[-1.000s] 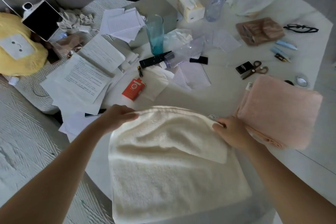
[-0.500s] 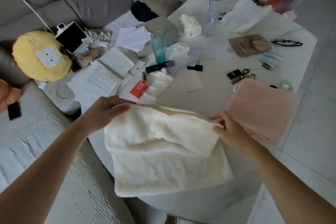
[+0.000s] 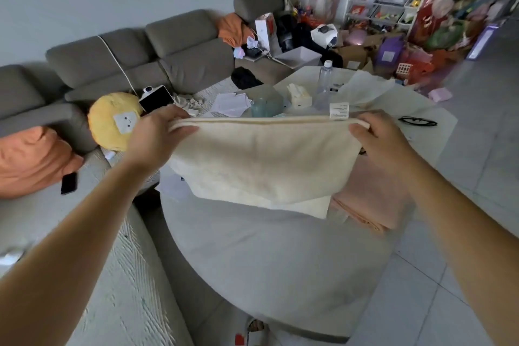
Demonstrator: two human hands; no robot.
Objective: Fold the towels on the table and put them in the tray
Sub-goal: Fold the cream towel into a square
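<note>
A cream towel (image 3: 261, 160), folded in half, hangs in the air over the white table (image 3: 269, 255). My left hand (image 3: 160, 132) pinches its top left corner and my right hand (image 3: 373, 137) pinches its top right corner, beside a white care label. A folded pink towel (image 3: 370, 202) lies on the table at the right, partly hidden behind the cream one. A white tray (image 3: 299, 57) stands on the sofa beyond the table's far edge.
A water bottle (image 3: 325, 82), tissue box (image 3: 299, 95), teal glass (image 3: 259, 107), papers (image 3: 231, 104) and black glasses (image 3: 417, 121) crowd the far table. A grey sofa (image 3: 174, 59) with a yellow plush (image 3: 113, 121) runs along the left. Toy shelves (image 3: 393, 0) fill the back right.
Both hands have lifted the cream towel off the table and hold it up by its top edge. The view has tilted upward, showing the sofa and room.
</note>
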